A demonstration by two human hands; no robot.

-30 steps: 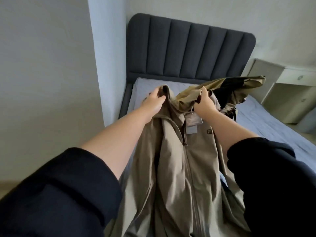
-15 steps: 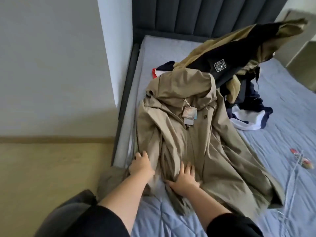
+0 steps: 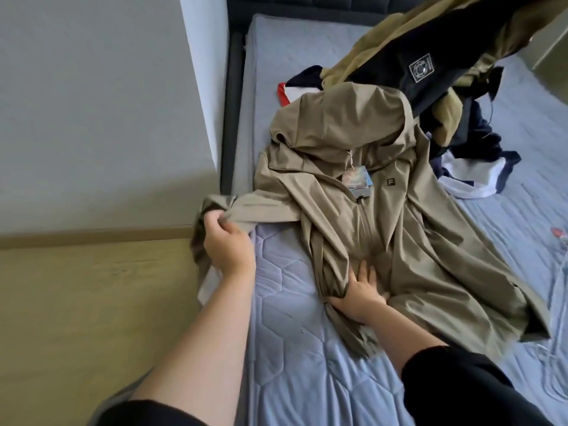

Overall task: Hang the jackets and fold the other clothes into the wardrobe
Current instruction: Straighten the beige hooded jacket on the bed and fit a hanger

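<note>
A beige hooded jacket (image 3: 399, 229) lies front-up on the blue quilted bed (image 3: 295, 348), zipper closed, with a paper tag at its collar. My left hand (image 3: 227, 244) grips the end of its left sleeve, which is stretched out past the bed's edge. My right hand (image 3: 361, 292) presses flat, fingers spread, on the jacket's lower front. Beyond the hood, an olive and black jacket (image 3: 421, 59) sits on a heap with a navy, white and red garment (image 3: 479, 167).
A dark padded headboard (image 3: 276, 1) closes the far end of the bed. A grey wall (image 3: 92, 103) and wooden floor (image 3: 92, 318) lie to the left. A white cord and small red item (image 3: 558, 233) rest on the bed at the right edge.
The jacket went from held up in both hands to lying on the bed. My left hand has since pulled its sleeve out to the left. My right hand stays pressed on the front.
</note>
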